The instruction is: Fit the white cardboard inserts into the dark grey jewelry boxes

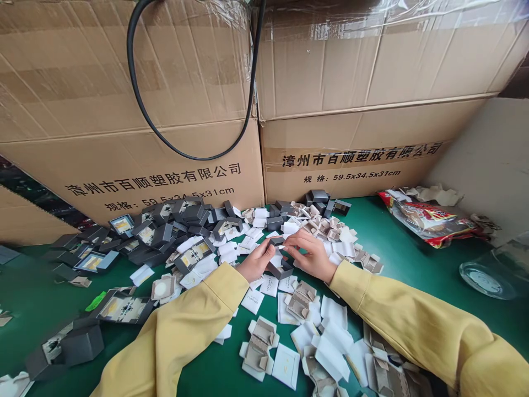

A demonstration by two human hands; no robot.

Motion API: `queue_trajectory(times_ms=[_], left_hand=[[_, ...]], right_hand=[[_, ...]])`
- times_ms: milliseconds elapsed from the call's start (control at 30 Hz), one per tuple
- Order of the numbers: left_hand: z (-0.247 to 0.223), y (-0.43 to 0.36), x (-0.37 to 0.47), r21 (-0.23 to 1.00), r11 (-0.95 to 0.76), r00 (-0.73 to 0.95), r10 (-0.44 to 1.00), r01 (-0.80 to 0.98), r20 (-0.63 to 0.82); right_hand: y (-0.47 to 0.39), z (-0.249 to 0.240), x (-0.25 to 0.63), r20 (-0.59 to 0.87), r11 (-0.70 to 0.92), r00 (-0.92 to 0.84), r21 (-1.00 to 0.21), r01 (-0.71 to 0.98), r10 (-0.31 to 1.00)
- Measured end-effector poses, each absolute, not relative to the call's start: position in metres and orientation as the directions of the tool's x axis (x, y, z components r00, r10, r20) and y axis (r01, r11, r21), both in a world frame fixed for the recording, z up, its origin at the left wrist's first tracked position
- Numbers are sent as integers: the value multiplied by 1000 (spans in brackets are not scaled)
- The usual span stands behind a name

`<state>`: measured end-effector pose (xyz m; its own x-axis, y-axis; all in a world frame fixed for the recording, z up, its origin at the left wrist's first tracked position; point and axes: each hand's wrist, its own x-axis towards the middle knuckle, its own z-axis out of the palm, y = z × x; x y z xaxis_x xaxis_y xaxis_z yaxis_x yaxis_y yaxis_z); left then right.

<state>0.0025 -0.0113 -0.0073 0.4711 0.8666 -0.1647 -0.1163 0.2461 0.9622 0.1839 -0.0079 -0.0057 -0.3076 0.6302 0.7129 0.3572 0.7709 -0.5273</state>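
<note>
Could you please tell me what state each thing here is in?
Left hand, pinching a small dark piece
Right hand, fingertips at that piece
Black cable, hanging in a loop
Large cartons, taped
Dark box beside green scrap, open
Red packet, lying down

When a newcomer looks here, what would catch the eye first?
Most likely the big printed cardboard boxes across the back, with a black cable looping before them. Then the heap of dark cases at left, and at centre the left hand and right hand, close together.
</note>
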Motion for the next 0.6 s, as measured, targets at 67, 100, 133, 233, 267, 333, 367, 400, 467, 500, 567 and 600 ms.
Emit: queue_trajectory(times_ms=[67, 100, 133, 233, 267, 333, 367, 400, 467, 500, 567, 600], left_hand=[[-9, -11, 2, 962, 247, 460, 872, -114, -169], [-10, -11, 2, 962, 248, 456, 873, -112, -172], [-10, -11, 2, 963, 250, 455, 873, -106, -176], [-10, -11, 1, 965, 246, 460, 869, -87, -180], [-9, -11, 1, 966, 243, 462, 869, -82, -179], [-7, -12, 1, 970, 236, 472, 863, -61, -181], [-5, -12, 1, 974, 222, 478, 860, -38, -178], [-4, -12, 1, 982, 191, 484, 859, -4, -166], [-1, -12, 0, 994, 67, 496, 863, 81, -99], [0, -11, 0, 993, -12, 504, 862, 121, -51], [0, -10, -1, 974, -141, 527, 849, 176, 27], [0, -10, -2, 966, -175, 540, 841, 190, 46]], right_hand=[[-8, -7, 184, 704, 769, -318, -537, 346, 635], [-8, -7, 183, 699, 769, -328, -541, 340, 636], [-8, -8, 183, 691, 769, -341, -544, 336, 637], [-7, -9, 183, 678, 773, -372, -541, 332, 634], [-7, -9, 183, 678, 774, -374, -538, 334, 632], [-7, -9, 183, 688, 781, -373, -519, 347, 623], [-6, -9, 183, 696, 787, -372, -503, 357, 614], [-6, -9, 183, 705, 792, -370, -484, 373, 605], [-6, -10, 183, 721, 794, -359, -446, 413, 592], [-6, -11, 183, 725, 792, -356, -434, 429, 590], [-5, -13, 182, 719, 788, -358, -438, 433, 596], [-5, -14, 182, 710, 787, -364, -450, 423, 602]])
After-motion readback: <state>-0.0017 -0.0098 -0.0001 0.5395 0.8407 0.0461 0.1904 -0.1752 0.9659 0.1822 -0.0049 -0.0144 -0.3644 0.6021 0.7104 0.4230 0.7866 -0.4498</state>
